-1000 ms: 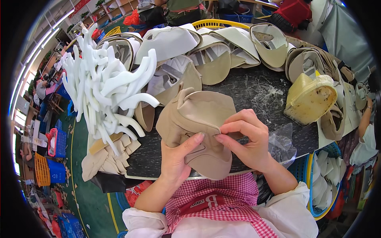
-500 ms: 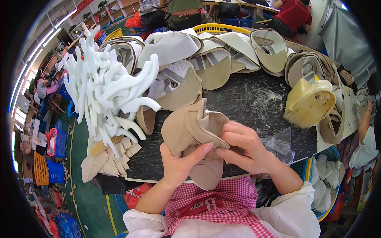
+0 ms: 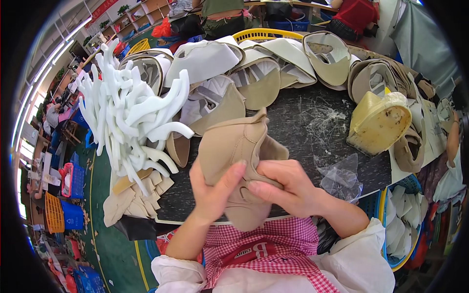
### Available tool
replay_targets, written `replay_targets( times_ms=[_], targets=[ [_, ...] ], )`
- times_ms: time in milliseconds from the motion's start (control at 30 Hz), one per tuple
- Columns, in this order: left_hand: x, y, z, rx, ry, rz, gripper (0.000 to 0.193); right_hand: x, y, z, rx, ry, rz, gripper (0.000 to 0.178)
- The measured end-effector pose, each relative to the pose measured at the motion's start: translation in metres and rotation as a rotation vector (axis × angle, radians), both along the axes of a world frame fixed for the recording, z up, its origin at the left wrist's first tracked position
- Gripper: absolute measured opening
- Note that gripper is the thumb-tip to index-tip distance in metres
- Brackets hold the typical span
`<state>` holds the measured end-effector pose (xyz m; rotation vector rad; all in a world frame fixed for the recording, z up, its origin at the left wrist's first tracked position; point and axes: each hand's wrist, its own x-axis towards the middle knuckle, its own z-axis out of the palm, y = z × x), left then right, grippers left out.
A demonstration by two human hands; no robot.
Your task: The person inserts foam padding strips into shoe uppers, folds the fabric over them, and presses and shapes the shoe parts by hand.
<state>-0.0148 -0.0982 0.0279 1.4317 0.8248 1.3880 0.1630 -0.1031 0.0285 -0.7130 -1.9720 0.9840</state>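
Both of my hands hold a tan shoe upper (image 3: pixel 227 149) over the near middle of the dark tabletop. My left hand (image 3: pixel 211 191) grips its left side, with the thumb pressed on the outside near a stitched seam. On the other side my right hand (image 3: pixel 288 188) pinches the folded edge between thumb and fingers. The rounded lower part hangs below my hands towards the checked apron. The inside of the upper is mostly hidden. Just beyond it lie more tan uppers with white lining (image 3: pixel 215 105), lined up in a curve.
White foam strips (image 3: pixel 134 105) are heaped at the left, with small beige pieces (image 3: pixel 134 195) stacked nearer. A stained yellow tub (image 3: pixel 378 122) stands right, near clear plastic film (image 3: pixel 342 178). Baskets of pale pieces (image 3: pixel 403 219) sit lower right. Other people work beyond the table (image 3: pixel 322 146).
The upper has turned in my hands, so its opening is less visible and more of the seamed outside shows. My right hand has moved slightly down and left, taking a new hold on the edge.
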Motion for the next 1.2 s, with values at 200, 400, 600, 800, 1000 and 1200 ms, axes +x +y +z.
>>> replay_targets(
  times_ms=[200, 400, 600, 800, 1000, 1200],
  targets=[
    [-0.008, 0.035, 0.073, 0.566, 0.921, -0.21, 0.039, 0.062, -0.006, 0.024, 0.289, 0.168, -0.485, 0.019],
    [0.038, 0.02, -0.051, 1.177, 1.647, -0.12, 0.035, 0.043, -0.009, 0.002, 0.684, -0.27, -0.055, 0.02],
    [0.048, 0.001, -0.045, 1.207, 1.82, -0.139, 0.032, 0.046, 0.028, -0.018, 0.749, -0.901, -0.155, 0.025],
    [0.034, -0.001, -0.052, 0.799, 1.412, -0.203, 0.032, 0.075, 0.005, -0.045, 0.676, -1.273, -0.151, 0.037],
    [0.063, 0.013, -0.061, 0.577, 1.304, -0.049, 0.061, 0.065, 0.0, -0.044, 0.687, -1.452, -0.168, 0.027],
    [0.061, 0.002, -0.075, 0.613, 1.265, -0.044, 0.051, 0.082, -0.016, -0.053, 0.716, -1.242, -0.229, 0.038]
  ],
)
